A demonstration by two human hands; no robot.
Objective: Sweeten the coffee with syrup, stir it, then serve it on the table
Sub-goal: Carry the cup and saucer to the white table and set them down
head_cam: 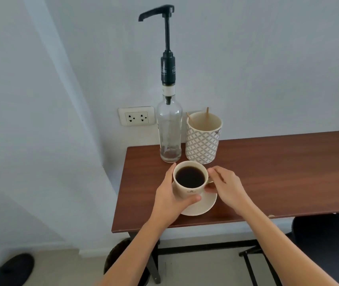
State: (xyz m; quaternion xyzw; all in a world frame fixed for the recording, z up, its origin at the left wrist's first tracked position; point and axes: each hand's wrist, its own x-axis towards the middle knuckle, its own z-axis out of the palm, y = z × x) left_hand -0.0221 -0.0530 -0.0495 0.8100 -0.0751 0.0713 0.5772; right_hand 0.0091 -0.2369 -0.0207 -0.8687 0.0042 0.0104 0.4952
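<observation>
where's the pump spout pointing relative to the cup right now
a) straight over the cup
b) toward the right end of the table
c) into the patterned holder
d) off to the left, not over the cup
d: the spout reaches left from the bottle, while the cup sits in front of the bottle between both hands.

Two bare forearms enter from the bottom edge, each ending in a bare hand: the left hand [169, 200] and the right hand [227, 187]. No sleeves, gloves, watch, rings or bracelets show. The fingers [216, 172] are slender with short, unpainted nails. Both wrists are uncovered.
</observation>
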